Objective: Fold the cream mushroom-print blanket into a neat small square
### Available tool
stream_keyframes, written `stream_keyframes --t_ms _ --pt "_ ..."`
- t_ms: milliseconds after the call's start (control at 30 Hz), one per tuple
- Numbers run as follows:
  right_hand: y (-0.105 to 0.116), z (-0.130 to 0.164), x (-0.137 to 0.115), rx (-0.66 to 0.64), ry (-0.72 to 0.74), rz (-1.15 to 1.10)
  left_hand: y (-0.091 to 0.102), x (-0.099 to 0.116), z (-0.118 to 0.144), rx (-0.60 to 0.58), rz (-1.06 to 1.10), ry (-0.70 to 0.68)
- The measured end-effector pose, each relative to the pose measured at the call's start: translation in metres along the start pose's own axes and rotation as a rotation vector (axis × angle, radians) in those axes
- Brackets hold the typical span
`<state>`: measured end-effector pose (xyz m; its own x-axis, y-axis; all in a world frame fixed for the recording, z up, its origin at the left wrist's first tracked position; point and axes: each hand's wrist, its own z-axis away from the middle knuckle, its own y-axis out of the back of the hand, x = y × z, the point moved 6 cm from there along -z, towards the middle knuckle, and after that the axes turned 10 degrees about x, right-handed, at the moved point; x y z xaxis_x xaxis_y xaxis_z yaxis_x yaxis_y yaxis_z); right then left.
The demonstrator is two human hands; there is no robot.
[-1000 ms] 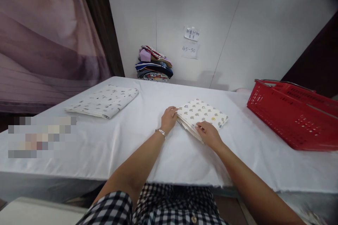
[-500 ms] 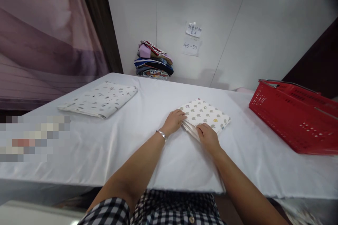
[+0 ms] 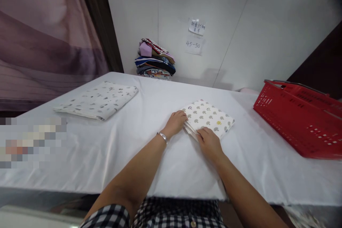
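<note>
A folded white cloth [image 3: 207, 114] printed with grey mushroom-like shapes and one yellow one lies on the white-covered table [image 3: 133, 149]. At its left corner, my left hand [image 3: 175, 122] has its fingers closed on the layered edge; a silver bracelet circles that wrist. My right hand [image 3: 210, 141] grips the near edge of the same cloth, thumb and fingers pinched round the layers. Between both hands the stacked folds show as thin cream lines. The fingertips under the cloth are hidden.
Another folded white cloth [image 3: 100, 100] with dark leaf-like marks lies at the left. A red plastic basket [image 3: 296, 117] stands at the right. Against the wall rises a pile of folded fabrics [image 3: 155, 58], beside two paper notes [image 3: 194, 46]. A pixelated patch covers the left edge.
My right hand has slid slightly left along the near edge of the cloth. My left hand stays at the left corner. The camera view has shifted a little.
</note>
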<state>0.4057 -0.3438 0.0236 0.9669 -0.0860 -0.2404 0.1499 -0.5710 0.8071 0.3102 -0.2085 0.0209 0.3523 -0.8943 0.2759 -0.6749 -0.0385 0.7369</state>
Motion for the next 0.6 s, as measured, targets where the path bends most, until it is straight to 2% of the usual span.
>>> stream_keyframes --t_ms 200,400,600 --pt "0.006 0.001 0.001 0.089 -0.005 -0.099 0.009 0.002 0.000 0.029 -0.010 -0.004" --pt "0.003 0.001 0.000 0.056 0.014 -0.055 0.007 -0.004 0.009 -0.030 0.081 0.002" --pt "0.007 0.000 0.005 0.134 -0.055 -0.145 0.006 -0.002 0.007 0.017 0.108 -0.059"
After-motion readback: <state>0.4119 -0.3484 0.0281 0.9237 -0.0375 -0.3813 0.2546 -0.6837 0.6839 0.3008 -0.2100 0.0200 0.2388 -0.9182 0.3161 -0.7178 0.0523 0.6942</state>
